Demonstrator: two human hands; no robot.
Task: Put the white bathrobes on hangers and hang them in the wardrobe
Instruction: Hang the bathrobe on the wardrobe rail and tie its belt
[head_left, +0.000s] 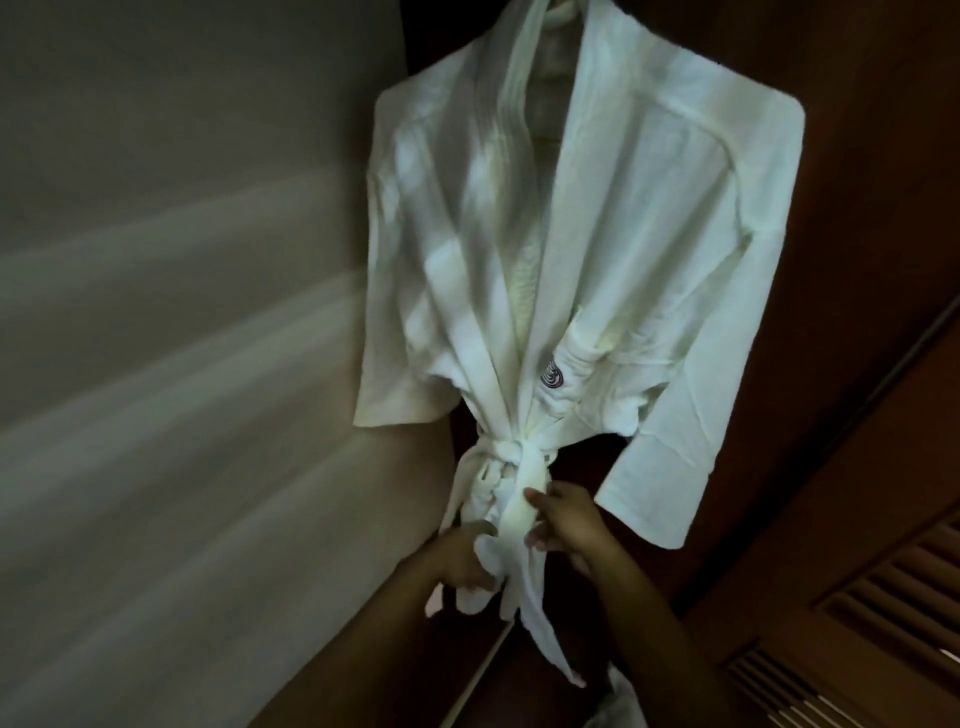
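Head view: white robe (613, 249) hangs upright in the dark wood wardrobe (852, 156), top near the frame edge, hanger mostly hidden. Belt (511, 451) is knotted at the waist, ends dangling. Left hand (462, 558) grips a bunch of belt end below the knot. Right hand (569, 519) pinches the hanging strip just beside it. Logo (551, 373) on the chest pocket. Louvred door (893, 587) at right, pale wall (182, 312) at left.

The dark wooden wardrobe (857, 156) carries a white bathrobe (623, 260), which hangs against its brown back panel; the hanger's top, above the bathrobe's collar, is out of view.
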